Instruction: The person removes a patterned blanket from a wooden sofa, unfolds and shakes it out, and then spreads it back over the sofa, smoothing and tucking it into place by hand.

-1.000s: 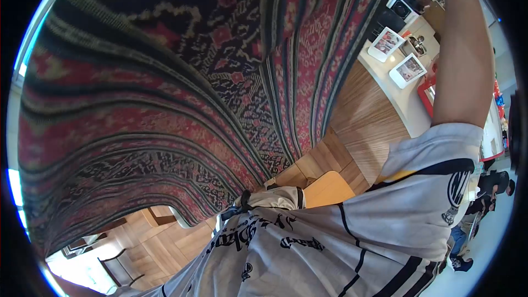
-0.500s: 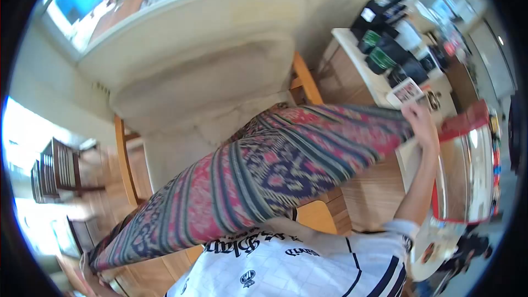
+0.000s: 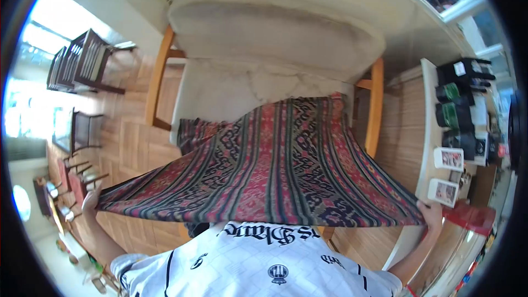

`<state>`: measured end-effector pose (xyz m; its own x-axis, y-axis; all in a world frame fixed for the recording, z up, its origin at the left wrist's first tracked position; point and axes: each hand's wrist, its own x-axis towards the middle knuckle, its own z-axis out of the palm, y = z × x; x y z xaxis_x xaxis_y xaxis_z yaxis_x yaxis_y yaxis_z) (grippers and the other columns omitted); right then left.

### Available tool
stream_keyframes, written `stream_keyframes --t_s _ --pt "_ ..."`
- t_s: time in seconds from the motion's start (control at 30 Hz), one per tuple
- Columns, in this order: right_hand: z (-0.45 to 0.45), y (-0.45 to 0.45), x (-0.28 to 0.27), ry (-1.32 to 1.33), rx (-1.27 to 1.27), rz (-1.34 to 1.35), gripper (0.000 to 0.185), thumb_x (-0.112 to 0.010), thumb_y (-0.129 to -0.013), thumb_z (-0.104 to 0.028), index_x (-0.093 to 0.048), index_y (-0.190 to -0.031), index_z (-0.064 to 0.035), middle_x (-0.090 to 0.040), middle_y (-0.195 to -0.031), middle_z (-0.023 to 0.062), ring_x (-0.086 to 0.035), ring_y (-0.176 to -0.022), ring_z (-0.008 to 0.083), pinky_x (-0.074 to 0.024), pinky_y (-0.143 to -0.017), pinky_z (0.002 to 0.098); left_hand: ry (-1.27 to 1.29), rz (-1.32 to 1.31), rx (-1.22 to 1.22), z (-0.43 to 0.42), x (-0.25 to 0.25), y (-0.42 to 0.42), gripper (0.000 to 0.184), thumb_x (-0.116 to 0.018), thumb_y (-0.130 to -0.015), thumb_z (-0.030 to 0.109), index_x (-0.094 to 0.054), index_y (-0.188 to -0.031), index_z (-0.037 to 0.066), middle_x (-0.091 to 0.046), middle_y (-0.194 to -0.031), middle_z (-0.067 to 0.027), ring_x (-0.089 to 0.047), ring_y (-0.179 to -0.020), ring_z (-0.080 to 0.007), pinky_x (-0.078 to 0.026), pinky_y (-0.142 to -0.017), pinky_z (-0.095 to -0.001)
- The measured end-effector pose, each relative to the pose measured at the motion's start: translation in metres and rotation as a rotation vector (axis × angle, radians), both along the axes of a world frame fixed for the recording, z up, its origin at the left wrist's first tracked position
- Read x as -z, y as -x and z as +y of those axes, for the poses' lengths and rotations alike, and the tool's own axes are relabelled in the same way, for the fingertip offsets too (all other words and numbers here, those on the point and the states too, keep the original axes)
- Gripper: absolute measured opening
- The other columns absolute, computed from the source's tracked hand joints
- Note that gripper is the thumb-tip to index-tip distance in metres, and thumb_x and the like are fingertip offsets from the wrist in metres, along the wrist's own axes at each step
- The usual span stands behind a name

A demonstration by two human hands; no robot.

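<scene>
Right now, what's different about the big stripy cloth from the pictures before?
The striped cloth came down: at first it hid most of the view, and now its far part lies on the seat of the pale sofa. The right hand came down from high up. It and the left hand each keep hold of the cloth's near edge. The sofa hasn't moved.
</scene>
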<state>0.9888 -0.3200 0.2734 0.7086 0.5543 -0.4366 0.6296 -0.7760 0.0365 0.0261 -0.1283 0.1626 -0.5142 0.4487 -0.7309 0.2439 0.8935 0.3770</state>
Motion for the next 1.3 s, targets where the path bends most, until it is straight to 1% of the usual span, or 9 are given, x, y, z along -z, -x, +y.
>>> stream_keyframes --t_s 0.07,0.2,0.37,0.57,0.73,1.0,1.13,1.17,1.3 --pt "0.008 -0.003 0.003 0.032 0.104 0.129 0.023 -0.056 -0.083 -0.02 -0.059 -0.09 0.0019 -0.055 -0.082 0.0035 -0.048 -0.075 0.0101 -0.0393 -0.065 0.0241 0.297 0.1 0.218 0.009 -0.015 -0.024 0.033 -0.058 -0.083 0.029 -0.06 -0.093 -0.002 -0.059 -0.076 -0.0036 -0.057 -0.063 -0.0119 -0.047 -0.057 -0.0251" --pt "-0.001 -0.039 0.026 -0.403 0.163 0.132 0.025 -0.055 -0.084 -0.02 -0.059 -0.096 0.0017 -0.054 -0.084 0.0021 -0.045 -0.073 0.009 -0.0377 -0.062 0.0216 -0.386 -0.308 0.055 0.001 0.007 0.009 0.018 -0.052 -0.087 0.019 -0.058 -0.091 0.003 -0.062 -0.085 -0.0062 -0.059 -0.076 -0.0129 -0.049 -0.067 -0.0257" --pt "0.026 -0.073 0.022 -0.808 0.27 0.178 0.038 -0.052 -0.087 -0.025 -0.052 -0.111 0.0044 -0.053 -0.106 0.0072 -0.049 -0.095 0.0148 -0.0353 -0.087 0.0268 -0.939 -0.378 -0.242 0.016 -0.008 0.024 0.018 -0.049 -0.089 0.021 -0.056 -0.096 0.006 -0.061 -0.088 -0.0014 -0.057 -0.081 -0.0113 -0.043 -0.076 -0.0268" --pt "0.061 -0.096 -0.013 -1.084 0.372 0.432 0.038 -0.052 -0.087 -0.027 -0.049 -0.115 -0.0009 -0.052 -0.109 0.0053 -0.048 -0.1 0.0138 -0.0352 -0.089 0.0278 -1.153 -0.503 -0.154 0.043 -0.032 0.052 0.031 -0.043 -0.091 0.027 -0.049 -0.112 0.004 -0.056 -0.104 -0.0068 -0.051 -0.1 -0.0183 -0.037 -0.092 -0.0349" --pt "0.151 -0.107 -0.048 -1.325 0.318 0.639 0.045 -0.048 -0.088 -0.035 -0.046 -0.119 -0.0028 -0.05 -0.116 0.0075 -0.045 -0.108 0.0177 -0.0303 -0.094 0.0345 -1.283 -0.594 -0.253 0.154 -0.075 0.005 0.049 -0.041 -0.091 0.028 -0.029 -0.132 0.005 -0.043 -0.124 -0.0086 -0.044 -0.111 -0.0205 -0.03 -0.098 -0.0364" --pt "0.276 -0.205 -0.115 -1.499 0.34 0.832 0.051 -0.054 -0.085 -0.032 -0.04 -0.124 -0.0031 -0.04 -0.129 0.0088 -0.033 -0.122 0.019 -0.0229 -0.101 0.0344 -1.255 -0.593 0.057 0.381 -0.118 0.011 0.034 -0.047 -0.089 0.024 -0.044 -0.115 0.001 -0.053 -0.11 -0.0094 -0.047 -0.103 -0.0219 -0.031 -0.095 -0.0361" --pt "0.294 -0.179 -0.136 -1.55 0.303 0.673 0.052 -0.055 -0.084 -0.03 -0.039 -0.124 -0.002 -0.039 -0.129 0.0089 -0.032 -0.123 0.0211 -0.0239 -0.102 0.0345 -1.318 -0.385 0.211 0.445 -0.137 0.022 0.036 -0.051 -0.086 0.017 -0.045 -0.117 -0.003 -0.05 -0.116 -0.0134 -0.047 -0.106 -0.0193 -0.037 -0.091 -0.0326" --pt "0.298 -0.177 -0.136 -1.531 0.289 0.634 0.051 -0.055 -0.084 -0.03 -0.039 -0.124 -0.002 -0.04 -0.129 0.009 -0.032 -0.123 0.0212 -0.0241 -0.102 0.0344 -1.338 0.376 0.634 0.456 -0.128 0.032 0.033 -0.05 -0.086 0.014 -0.049 -0.114 -0.004 -0.056 -0.107 -0.0127 -0.053 -0.097 -0.0172 -0.04 -0.086 -0.0291" --pt "0.307 -0.156 -0.101 -1.428 0.291 0.472 0.045 -0.058 -0.082 -0.032 -0.046 -0.119 -0.0105 -0.045 -0.119 0.0042 -0.039 -0.112 0.0158 -0.0318 -0.092 0.0297 -1.205 0.635 0.472 0.48 -0.098 -0.026 0.028 -0.052 -0.085 0.014 -0.056 -0.106 -0.004 -0.062 -0.078 -0.0092 -0.056 -0.073 -0.0167 -0.042 -0.066 -0.0305"
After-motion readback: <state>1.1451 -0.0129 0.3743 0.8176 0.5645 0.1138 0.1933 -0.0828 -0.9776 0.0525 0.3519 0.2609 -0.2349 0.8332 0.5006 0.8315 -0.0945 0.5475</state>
